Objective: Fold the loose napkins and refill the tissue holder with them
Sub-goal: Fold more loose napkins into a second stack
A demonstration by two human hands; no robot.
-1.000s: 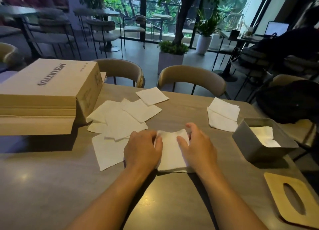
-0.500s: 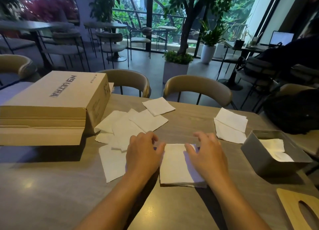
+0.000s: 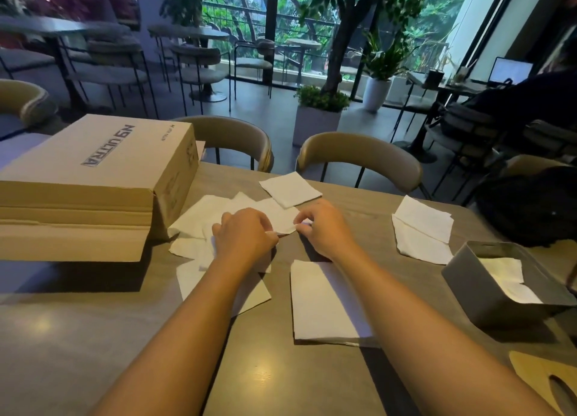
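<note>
Two bare hands meet at the centre of the frame. The left hand (image 3: 246, 237) and right hand (image 3: 326, 228) each pinch the near edge of a thin, soft white napkin (image 3: 274, 214) atop the loose pile (image 3: 193, 228) beside the cardboard box (image 3: 93, 181). Below them a folded napkin (image 3: 324, 300) lies flat, a neat rectangle on the smooth table (image 3: 93, 337). At right the boxy grey tissue holder (image 3: 468, 290) stands open with white napkins inside. Its wooden lid (image 3: 530, 372), cut with an oval slot, lies at lower right.
</note>
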